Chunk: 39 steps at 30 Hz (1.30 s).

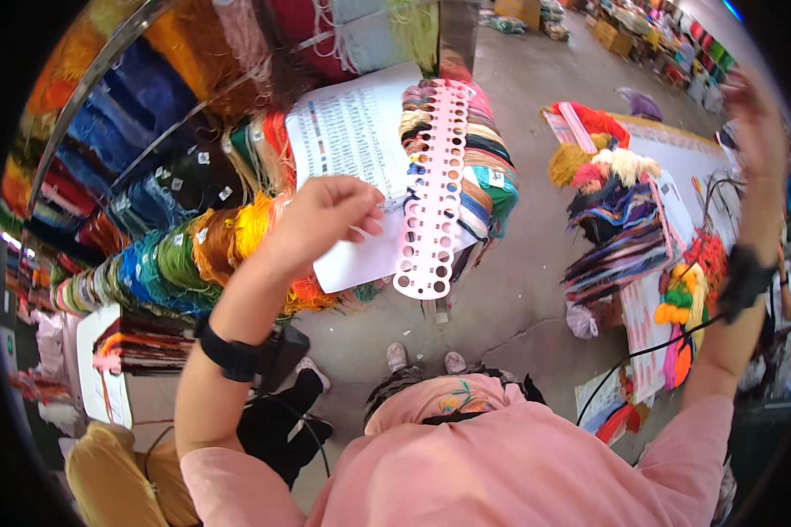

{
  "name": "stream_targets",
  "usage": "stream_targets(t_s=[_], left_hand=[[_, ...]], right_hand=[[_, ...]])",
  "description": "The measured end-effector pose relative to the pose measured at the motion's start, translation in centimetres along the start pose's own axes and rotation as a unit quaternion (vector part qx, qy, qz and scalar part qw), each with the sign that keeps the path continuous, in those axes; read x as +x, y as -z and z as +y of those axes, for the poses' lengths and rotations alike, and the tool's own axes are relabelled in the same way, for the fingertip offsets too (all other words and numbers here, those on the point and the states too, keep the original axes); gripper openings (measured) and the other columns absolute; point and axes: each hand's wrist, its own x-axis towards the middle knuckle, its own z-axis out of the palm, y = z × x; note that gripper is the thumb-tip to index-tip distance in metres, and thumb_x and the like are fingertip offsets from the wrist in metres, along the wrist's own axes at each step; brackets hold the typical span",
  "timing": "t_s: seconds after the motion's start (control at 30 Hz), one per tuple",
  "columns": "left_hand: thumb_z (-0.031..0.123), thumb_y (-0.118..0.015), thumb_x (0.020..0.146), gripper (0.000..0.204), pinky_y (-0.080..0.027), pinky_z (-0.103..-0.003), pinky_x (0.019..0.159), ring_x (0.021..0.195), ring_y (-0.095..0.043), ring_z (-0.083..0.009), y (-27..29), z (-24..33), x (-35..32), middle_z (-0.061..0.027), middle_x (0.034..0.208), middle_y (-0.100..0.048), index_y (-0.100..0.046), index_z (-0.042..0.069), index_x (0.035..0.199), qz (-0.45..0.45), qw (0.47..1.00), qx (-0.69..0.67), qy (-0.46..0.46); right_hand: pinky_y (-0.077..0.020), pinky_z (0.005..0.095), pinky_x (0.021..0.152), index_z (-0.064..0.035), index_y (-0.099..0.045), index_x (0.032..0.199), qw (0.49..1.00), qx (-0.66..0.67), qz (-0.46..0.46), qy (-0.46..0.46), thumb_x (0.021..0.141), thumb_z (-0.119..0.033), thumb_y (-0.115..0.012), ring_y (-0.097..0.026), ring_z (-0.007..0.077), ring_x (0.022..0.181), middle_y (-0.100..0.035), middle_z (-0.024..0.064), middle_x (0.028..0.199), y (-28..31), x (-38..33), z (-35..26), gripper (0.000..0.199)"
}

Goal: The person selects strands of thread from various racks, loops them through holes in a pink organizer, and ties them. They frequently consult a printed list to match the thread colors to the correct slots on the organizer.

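Note:
My left hand [327, 218] is over the lower left part of a white printed sheet [351, 123]. Its fingers are bent in toward the thumb; whether a thin strand lies between them cannot be made out. Right of that hand, a pink thread card [431, 202] with rows of round holes lies across the sheet. Small thread bundles in many colours [488, 149] hang from the card's far part, while its near holes hold none. High at the far right rim, my right hand [754, 119] is raised and smeared, and its fingers are unclear.
Yarn skeins [171, 268] line a rail at the left, with more hanging on a metal rack [141, 158] behind. To the right, a board [668, 145] carries thread bundles [620, 228] and another pink card [576, 127]. A black cable [642, 351] runs to my right wrist. Someone in tan trousers [114, 474] is lower left.

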Motion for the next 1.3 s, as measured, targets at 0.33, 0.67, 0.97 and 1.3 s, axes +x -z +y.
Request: stream_targets(t_s=[0.33, 0.67, 0.97, 1.3], left_hand=[[0.01, -0.053, 0.076, 0.011, -0.034, -0.014, 0.041, 0.048, -0.046, -0.0026, -3.2, -4.1, 2.4, 0.0013, 0.06, -0.053, -0.054, 0.0, 0.082, -0.025, 0.995, -0.069, 0.064], [0.011, -0.044, 0.082, 0.015, -0.037, -0.016, 0.044, 0.048, -0.046, -0.0052, -3.4, -4.5, 2.9, -0.0009, 0.065, -0.053, -0.051, 0.0, 0.09, -0.044, 0.98, -0.195, 0.017], [0.01, -0.037, 0.084, 0.018, -0.04, -0.017, 0.046, 0.051, -0.05, -0.0069, -3.1, -5.6, 3.4, -0.0035, 0.066, -0.052, -0.048, -0.001, 0.093, -0.054, 0.966, -0.253, 0.02], [0.006, -0.04, 0.082, 0.018, -0.044, -0.017, 0.044, 0.052, -0.056, -0.0097, -2.8, -5.8, 3.7, -0.0058, 0.068, -0.055, -0.046, -0.003, 0.096, -0.069, 0.962, -0.263, -0.005]], right_hand=[[-0.0321, 0.0192, 0.048, -0.0038, -0.035, 0.088, 0.927, -0.076, -0.31, -0.197, 0.072, 0.002, -0.043, -0.039, 0.0044, 0.052, -0.042, -0.0017, 0.054, -24.3, -14.2, 18.6, 0.019], [-0.0371, 0.027, 0.046, -0.0009, -0.04, 0.082, 0.892, -0.185, -0.347, -0.223, 0.069, -0.002, -0.047, -0.045, 0.0134, 0.046, -0.047, 0.0046, 0.051, -25.1, -12.6, 17.6, 0.015], [-0.0389, 0.0208, 0.046, 0.0018, -0.05, 0.077, 0.902, -0.11, -0.3, -0.289, 0.068, 0.0, -0.05, -0.049, 0.0055, 0.05, -0.052, 0.0006, 0.054, -24.8, -12.9, 18.6, 0.009], [-0.0381, 0.0258, 0.051, -0.0007, -0.047, 0.074, 0.916, -0.166, -0.309, -0.196, 0.064, -0.002, -0.051, -0.048, 0.0124, 0.049, -0.051, 0.0044, 0.05, -25.4, -12.6, 18.5, 0.011]])
